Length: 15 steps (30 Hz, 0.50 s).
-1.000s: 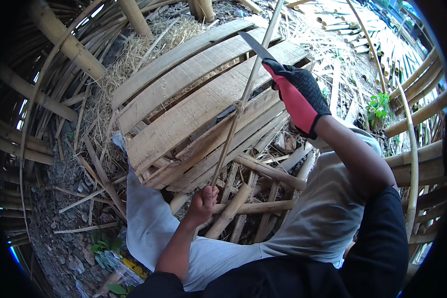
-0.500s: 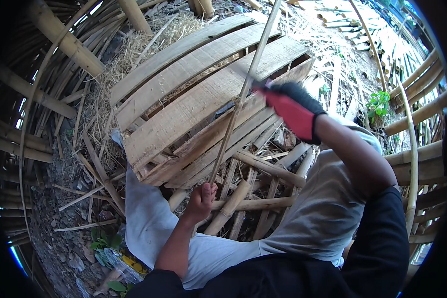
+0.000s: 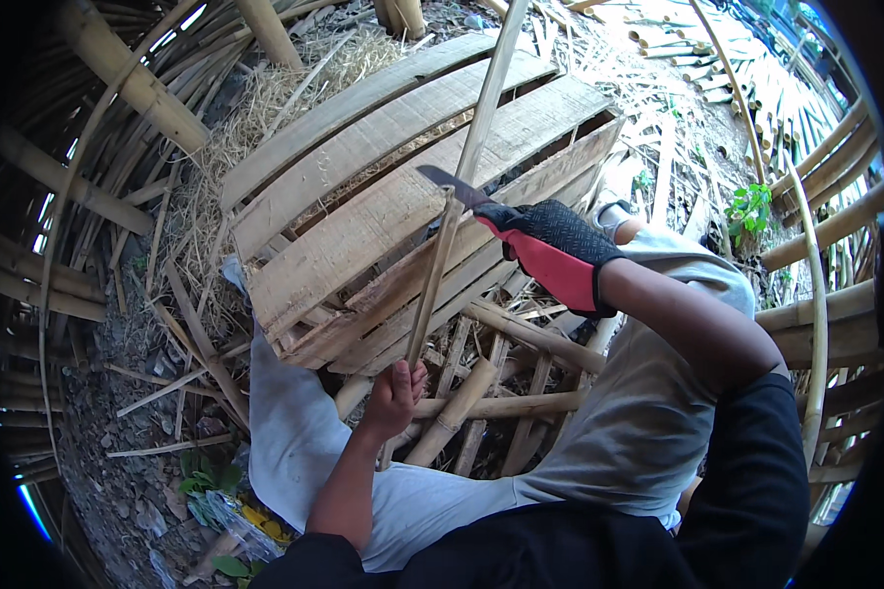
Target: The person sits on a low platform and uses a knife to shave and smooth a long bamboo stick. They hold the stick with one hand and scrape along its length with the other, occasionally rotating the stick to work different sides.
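My bare left hand [image 3: 395, 398] is closed around the lower end of a long, thin bamboo strip [image 3: 432, 280]. The strip slants up and away over a slatted wooden crate [image 3: 363, 206]. In its red and black glove, my right hand [image 3: 555, 250] grips a knife [image 3: 444, 185], whose handle is mostly hidden by the fingers. The dark blade crosses the strip about midway, above the crate's near edge. At the blade, the strip's lower length ends in a visible tip, and its upper length [image 3: 491, 93] continues beyond, looking split there; how deep the blade sits I cannot tell.
Below the crate, between my legs, lie crossed bamboo pieces [image 3: 452, 412]. Pale shavings [image 3: 241, 128] heap at the far left. Bamboo poles [image 3: 825, 231] stand along the right side, with a small green plant [image 3: 749, 206] near them. Cut bamboo lies at the far right.
My right hand and the knife have come nearer and slightly left; the blade, blurred before, is now clear. The strip shows a break or split at the blade. My left hand stays nearly in place.
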Each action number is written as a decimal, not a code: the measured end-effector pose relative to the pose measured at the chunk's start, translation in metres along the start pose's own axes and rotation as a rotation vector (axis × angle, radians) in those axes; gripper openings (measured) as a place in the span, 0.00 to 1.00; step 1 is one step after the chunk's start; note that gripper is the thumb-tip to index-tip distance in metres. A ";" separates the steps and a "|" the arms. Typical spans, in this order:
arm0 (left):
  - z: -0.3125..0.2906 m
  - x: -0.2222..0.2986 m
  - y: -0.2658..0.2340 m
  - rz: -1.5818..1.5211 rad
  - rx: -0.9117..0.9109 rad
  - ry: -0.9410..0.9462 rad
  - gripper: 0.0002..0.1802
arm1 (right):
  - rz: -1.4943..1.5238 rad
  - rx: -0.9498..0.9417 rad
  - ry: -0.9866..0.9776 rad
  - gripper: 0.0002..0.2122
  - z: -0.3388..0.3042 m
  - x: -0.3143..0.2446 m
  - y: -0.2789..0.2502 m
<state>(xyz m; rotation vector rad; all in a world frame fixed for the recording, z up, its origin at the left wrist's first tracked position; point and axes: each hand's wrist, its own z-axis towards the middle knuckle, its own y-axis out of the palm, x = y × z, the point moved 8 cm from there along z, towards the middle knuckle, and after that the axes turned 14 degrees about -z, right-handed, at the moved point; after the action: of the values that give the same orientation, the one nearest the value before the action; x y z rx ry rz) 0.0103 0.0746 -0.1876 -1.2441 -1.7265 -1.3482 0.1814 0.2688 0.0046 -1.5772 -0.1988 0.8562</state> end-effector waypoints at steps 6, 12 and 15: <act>0.000 -0.004 -0.003 0.020 -0.037 -0.035 0.31 | -0.052 -0.223 0.232 0.13 -0.006 0.008 -0.014; -0.007 -0.001 -0.006 -0.103 -0.161 -0.190 0.33 | -0.096 -0.120 0.162 0.12 -0.006 -0.002 -0.030; -0.014 -0.008 -0.008 -0.105 -0.238 -0.266 0.35 | -0.121 -0.117 0.153 0.12 -0.004 0.000 -0.035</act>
<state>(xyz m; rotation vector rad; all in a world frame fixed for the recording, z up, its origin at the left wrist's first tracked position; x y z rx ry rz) 0.0048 0.0589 -0.1933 -1.5428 -1.8743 -1.5424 0.1959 0.2727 0.0361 -1.7141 -0.2358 0.6368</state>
